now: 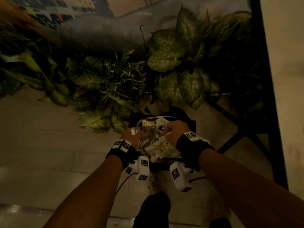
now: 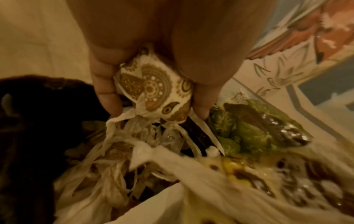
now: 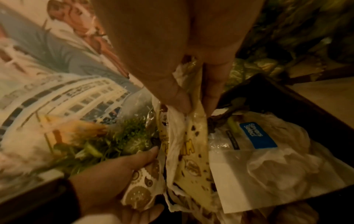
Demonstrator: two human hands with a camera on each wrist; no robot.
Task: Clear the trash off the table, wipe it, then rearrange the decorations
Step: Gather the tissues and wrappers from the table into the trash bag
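Observation:
Both hands hold a bundle of crumpled trash (image 1: pixel 154 142) over a black bin (image 1: pixel 189 122) on the floor. My left hand (image 1: pixel 133 136) grips a white wrapper with gold round patterns (image 2: pixel 155 89); thin white paper strips (image 2: pixel 118 145) hang below it. My right hand (image 1: pixel 174 131) pinches a yellow wrapper with brown spots (image 3: pixel 193 145) together with white tissue (image 3: pixel 178 136). The left hand (image 3: pixel 118 175) also shows in the right wrist view, curled round the patterned wrapper (image 3: pixel 141 191). Inside the bin lie white bags (image 3: pixel 277 163), one with a blue label (image 3: pixel 258 134).
Large green and variegated plant leaves (image 1: pixel 172 51) crowd the floor just beyond the bin. A black metal frame (image 1: pixel 263 79) runs down the right side. Pale floor tiles (image 1: pixel 41 137) spread to the left. A printed wall mural (image 3: pixel 47 75) stands behind.

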